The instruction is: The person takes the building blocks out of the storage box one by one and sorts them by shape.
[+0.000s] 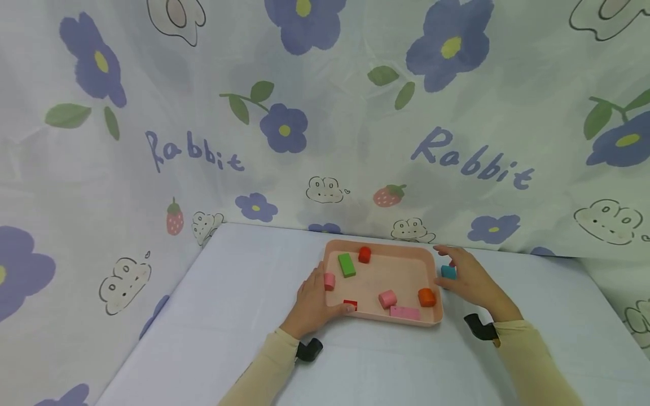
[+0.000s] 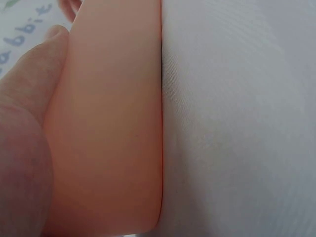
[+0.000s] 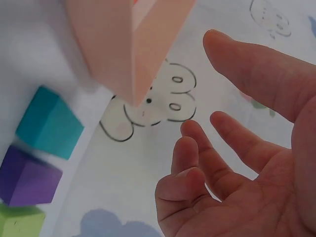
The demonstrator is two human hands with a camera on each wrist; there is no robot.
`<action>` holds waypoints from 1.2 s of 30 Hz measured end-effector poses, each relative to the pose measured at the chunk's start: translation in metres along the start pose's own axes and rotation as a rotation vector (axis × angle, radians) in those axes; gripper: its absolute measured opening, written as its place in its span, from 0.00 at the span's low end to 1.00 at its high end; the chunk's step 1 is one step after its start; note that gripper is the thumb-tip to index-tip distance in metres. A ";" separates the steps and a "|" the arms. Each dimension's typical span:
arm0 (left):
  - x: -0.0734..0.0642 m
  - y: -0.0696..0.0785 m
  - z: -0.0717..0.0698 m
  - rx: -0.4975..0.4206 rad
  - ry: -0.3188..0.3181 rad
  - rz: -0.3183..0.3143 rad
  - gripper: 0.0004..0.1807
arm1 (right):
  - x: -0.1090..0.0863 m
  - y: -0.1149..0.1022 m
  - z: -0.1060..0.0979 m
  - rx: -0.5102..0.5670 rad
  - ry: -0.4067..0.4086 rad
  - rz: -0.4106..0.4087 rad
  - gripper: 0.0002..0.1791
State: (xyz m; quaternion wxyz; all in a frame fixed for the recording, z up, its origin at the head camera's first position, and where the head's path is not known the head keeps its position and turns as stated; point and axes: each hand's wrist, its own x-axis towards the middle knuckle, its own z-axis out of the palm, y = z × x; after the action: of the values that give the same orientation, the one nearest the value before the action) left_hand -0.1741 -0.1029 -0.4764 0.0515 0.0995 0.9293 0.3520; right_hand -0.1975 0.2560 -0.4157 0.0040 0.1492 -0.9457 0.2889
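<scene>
My left hand (image 1: 315,298) lies at the near left corner of a shallow pink tray (image 1: 386,248). Its fingers stretch along the left side, and its thumb rests over the front rim, close to a red block (image 1: 350,304). The left wrist view shows that thumb (image 2: 37,74) against the tray wall. Just past the tray's right side is my right hand (image 1: 469,279), fingers spread and slightly bent, holding nothing. A teal block (image 1: 448,272) shows between its thumb and fingers in the head view; the right wrist view has this block apart from the hand.
Inside the tray are a green block (image 1: 347,265), red (image 1: 364,255) and orange (image 1: 426,297) pieces, pink pieces (image 1: 387,299) and a flat pink block (image 1: 404,312). Purple (image 3: 32,177) and light green (image 3: 22,221) blocks line up beside the teal one. A patterned curtain (image 1: 355,129) stands behind.
</scene>
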 end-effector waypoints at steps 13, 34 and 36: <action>-0.002 -0.002 0.000 -0.005 0.000 0.004 0.67 | 0.012 -0.030 0.012 0.035 0.012 -0.077 0.35; -0.008 -0.006 -0.001 -0.015 0.014 0.035 0.67 | 0.042 -0.070 0.041 0.114 -0.015 -0.058 0.35; -0.009 -0.006 -0.001 -0.020 0.015 0.035 0.66 | 0.045 -0.074 0.043 0.114 -0.027 -0.045 0.35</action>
State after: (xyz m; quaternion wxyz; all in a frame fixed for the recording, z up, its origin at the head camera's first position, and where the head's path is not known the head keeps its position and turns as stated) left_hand -0.1668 -0.1100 -0.4793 0.0394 0.1129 0.9242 0.3626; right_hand -0.2161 0.1615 -0.4075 -0.0109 0.1744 -0.9239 0.3403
